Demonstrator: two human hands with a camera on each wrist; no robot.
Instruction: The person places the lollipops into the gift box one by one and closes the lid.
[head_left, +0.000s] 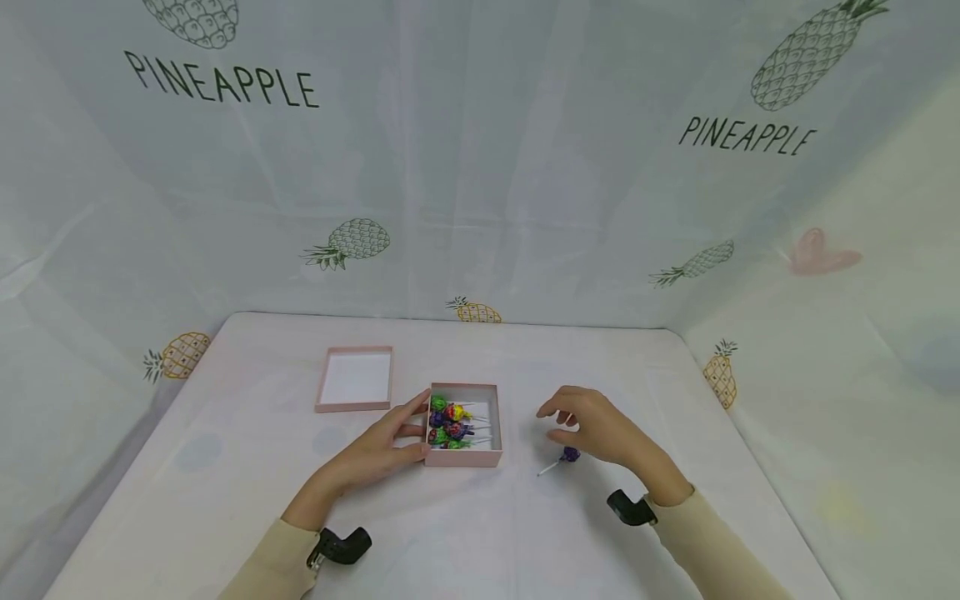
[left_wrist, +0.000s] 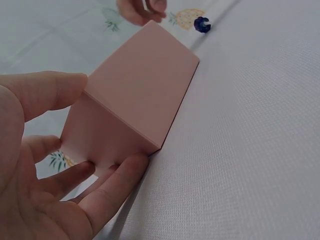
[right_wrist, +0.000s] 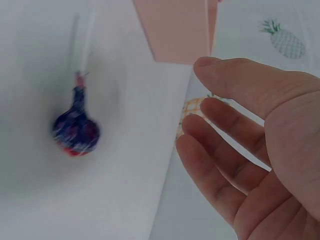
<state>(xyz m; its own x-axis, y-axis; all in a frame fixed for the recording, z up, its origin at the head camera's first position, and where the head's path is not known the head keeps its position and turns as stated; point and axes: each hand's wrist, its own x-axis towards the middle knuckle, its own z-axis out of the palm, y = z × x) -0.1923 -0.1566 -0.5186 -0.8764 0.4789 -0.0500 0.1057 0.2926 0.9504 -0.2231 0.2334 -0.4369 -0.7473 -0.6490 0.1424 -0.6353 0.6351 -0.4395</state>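
Note:
A pink open box (head_left: pixel 464 459) stands in the head view with several lollipops (head_left: pixel 453 423) inside, wrapped in green, yellow, purple and other colours, sticks pointing right. My left hand (head_left: pixel 367 458) rests on its left wall, fingers spread and thumb by the near left corner. In the left wrist view the fingertips touch the box's outside (left_wrist: pixel 145 80). To the right, my right hand (head_left: pixel 600 429) hovers with loosely bent fingers and nothing between them. Below it, a dark purple lollipop (head_left: pixel 571 454) lies on the table; the right wrist view shows this lollipop (right_wrist: pixel 75 132) apart from the fingers.
A pink-edged lid (head_left: pixel 355 407) with a white inside lies at the back left of the white-covered table (head_left: pixel 450 533). Behind the table hangs a pale curtain (head_left: pixel 510 167) with pineapple prints. Black wrist cameras (head_left: pixel 343 546) sit on both wrists.

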